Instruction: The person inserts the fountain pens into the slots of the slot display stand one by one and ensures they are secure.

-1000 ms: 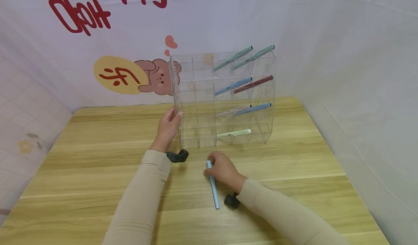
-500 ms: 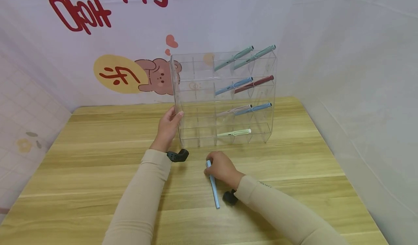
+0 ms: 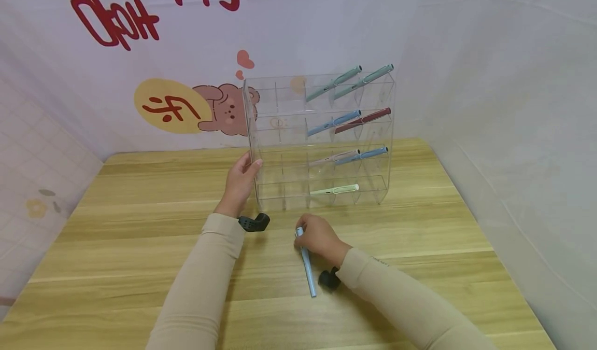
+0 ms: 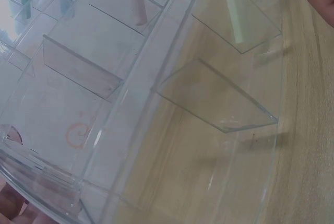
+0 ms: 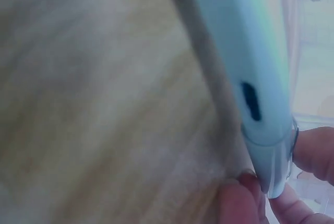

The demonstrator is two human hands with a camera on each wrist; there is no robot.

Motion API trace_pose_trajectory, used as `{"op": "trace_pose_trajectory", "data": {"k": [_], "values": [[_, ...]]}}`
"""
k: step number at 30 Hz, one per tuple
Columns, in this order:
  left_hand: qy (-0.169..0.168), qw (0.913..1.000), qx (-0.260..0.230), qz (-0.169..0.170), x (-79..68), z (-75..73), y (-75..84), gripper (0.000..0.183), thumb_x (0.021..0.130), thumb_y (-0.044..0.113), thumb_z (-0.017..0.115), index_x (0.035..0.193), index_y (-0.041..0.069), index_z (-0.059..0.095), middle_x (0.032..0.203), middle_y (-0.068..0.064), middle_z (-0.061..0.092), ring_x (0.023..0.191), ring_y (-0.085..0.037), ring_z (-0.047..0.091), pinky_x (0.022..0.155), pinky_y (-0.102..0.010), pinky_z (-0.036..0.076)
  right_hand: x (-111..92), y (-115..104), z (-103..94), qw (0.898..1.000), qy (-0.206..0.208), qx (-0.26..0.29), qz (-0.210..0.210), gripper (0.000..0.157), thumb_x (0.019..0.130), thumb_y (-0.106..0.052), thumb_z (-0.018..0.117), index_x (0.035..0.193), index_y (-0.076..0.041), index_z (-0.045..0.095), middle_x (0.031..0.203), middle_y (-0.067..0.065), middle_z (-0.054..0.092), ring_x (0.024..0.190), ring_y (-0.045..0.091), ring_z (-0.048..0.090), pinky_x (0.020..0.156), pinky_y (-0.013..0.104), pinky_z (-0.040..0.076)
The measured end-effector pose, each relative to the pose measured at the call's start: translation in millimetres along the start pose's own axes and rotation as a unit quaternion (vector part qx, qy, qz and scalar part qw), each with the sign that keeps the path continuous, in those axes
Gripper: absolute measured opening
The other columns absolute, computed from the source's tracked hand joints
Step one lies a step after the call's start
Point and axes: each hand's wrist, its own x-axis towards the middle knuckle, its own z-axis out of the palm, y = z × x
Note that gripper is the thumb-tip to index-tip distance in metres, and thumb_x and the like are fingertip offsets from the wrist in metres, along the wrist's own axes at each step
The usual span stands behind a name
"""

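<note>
A clear acrylic pen rack [image 3: 289,190] with tiered compartments stands upright on the wooden table. My left hand [image 3: 239,184] grips its left side panel, thumb in front; the left wrist view shows the rack's dividers [image 4: 214,96] close up. In front of the rack, my right hand [image 3: 319,238] pinches a light blue pen [image 3: 308,275] near one end. The pen's other end points toward me, low over the table. In the right wrist view, fingertips [image 5: 313,153] close around the narrow end of the pen [image 5: 245,62], beside its clip.
Several pens lie slanted in the rack's right half: green pens [image 3: 347,75] on top, a dark red pen [image 3: 368,119] and blue pens below, a beige pen [image 3: 340,157], and a pale green pen [image 3: 342,190] lowest. A printed white curtain [image 3: 448,70] hangs behind the table [image 3: 116,225].
My right hand has shifted slightly up and to the right with the light blue pen. The left hand and the rack stay in place.
</note>
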Motion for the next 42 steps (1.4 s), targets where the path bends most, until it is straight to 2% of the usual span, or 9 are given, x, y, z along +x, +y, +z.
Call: {"op": "trace_pose_trajectory", "data": {"k": [3, 10, 16, 24, 30, 35, 39, 42], "values": [[0.002, 1.0000, 0.001, 0.006, 3.1, -0.3, -5.8, 0.056, 0.099, 0.037, 0.053, 0.150, 0.020, 0.037, 0.148, -0.004, 0.042, 0.135, -0.023, 0.039, 0.110, -0.047, 0.032, 0, 1, -2.4, 1.000, -0.004, 0.019, 0.007, 0.019, 0.075, 0.001, 0.072, 0.091, -0.001, 0.062, 0.078, 0.005, 0.060, 0.063, 0.015, 0.051, 0.055, 0.024, 0.044], [0.005, 0.9997, 0.005, 0.022, 1.7, 0.4, -5.3, 0.055, 0.099, 0.036, 0.054, 0.149, 0.017, 0.039, 0.147, -0.005, 0.044, 0.133, -0.024, 0.041, 0.109, -0.046, 0.034, -3, -1, -11.0, 0.998, -0.003, 0.058, 0.008, 0.020, 0.077, -0.001, 0.070, 0.097, -0.001, 0.063, 0.084, 0.008, 0.061, 0.066, 0.015, 0.053, 0.055, 0.024, 0.045], [0.012, 0.9998, 0.006, 0.015, 2.7, 1.1, -4.1, 0.052, 0.099, 0.033, 0.054, 0.147, 0.017, 0.041, 0.146, -0.006, 0.046, 0.132, -0.023, 0.043, 0.109, -0.045, 0.034, -6, -2, -24.8, 0.995, 0.002, 0.098, 0.011, 0.025, 0.082, -0.003, 0.066, 0.106, -0.001, 0.063, 0.090, 0.009, 0.059, 0.067, 0.017, 0.054, 0.057, 0.027, 0.049], [0.010, 0.9999, 0.013, 0.007, 3.8, 0.5, -5.1, 0.054, 0.099, 0.035, 0.054, 0.148, 0.019, 0.040, 0.147, -0.004, 0.044, 0.134, -0.023, 0.041, 0.110, -0.047, 0.032, -14, -3, -51.8, 0.985, 0.009, 0.173, 0.009, 0.031, 0.086, -0.001, 0.062, 0.116, 0.006, 0.059, 0.091, 0.011, 0.054, 0.070, 0.018, 0.055, 0.063, 0.035, 0.054], [0.008, 0.9998, 0.017, -0.002, 3.4, 0.0, -4.2, 0.056, 0.099, 0.037, 0.053, 0.149, 0.020, 0.038, 0.148, -0.004, 0.043, 0.135, -0.023, 0.040, 0.111, -0.045, 0.031, -20, 1, -72.5, 0.977, 0.050, 0.206, -0.002, 0.031, 0.087, -0.003, 0.062, 0.117, 0.005, 0.056, 0.094, 0.010, 0.053, 0.079, 0.017, 0.056, 0.069, 0.039, 0.057], [0.008, 0.9998, 0.017, -0.003, 2.9, 0.3, -3.6, 0.056, 0.099, 0.038, 0.053, 0.149, 0.019, 0.038, 0.148, -0.004, 0.043, 0.135, -0.023, 0.040, 0.111, -0.045, 0.032, -25, 5, -90.0, 0.969, 0.099, 0.228, -0.002, 0.034, 0.088, -0.004, 0.063, 0.119, 0.007, 0.053, 0.094, 0.008, 0.052, 0.079, 0.013, 0.058, 0.072, 0.040, 0.057], [0.006, 0.9998, 0.018, -0.001, 2.7, 0.4, -3.5, 0.055, 0.099, 0.038, 0.053, 0.149, 0.020, 0.039, 0.148, -0.003, 0.043, 0.135, -0.023, 0.039, 0.111, -0.046, 0.031, -30, 7, -105.3, 0.956, 0.148, 0.254, 0.000, 0.033, 0.089, -0.005, 0.063, 0.118, 0.008, 0.052, 0.092, 0.006, 0.055, 0.075, 0.008, 0.061, 0.071, 0.035, 0.058], [0.007, 0.9998, 0.019, -0.002, 2.9, 0.4, -3.4, 0.056, 0.099, 0.038, 0.053, 0.149, 0.020, 0.038, 0.148, -0.003, 0.043, 0.135, -0.023, 0.039, 0.111, -0.046, 0.031, -33, 8, -115.8, 0.943, 0.182, 0.280, 0.008, 0.032, 0.091, -0.005, 0.063, 0.117, 0.007, 0.051, 0.091, 0.004, 0.055, 0.073, 0.006, 0.062, 0.069, 0.029, 0.057]]}}
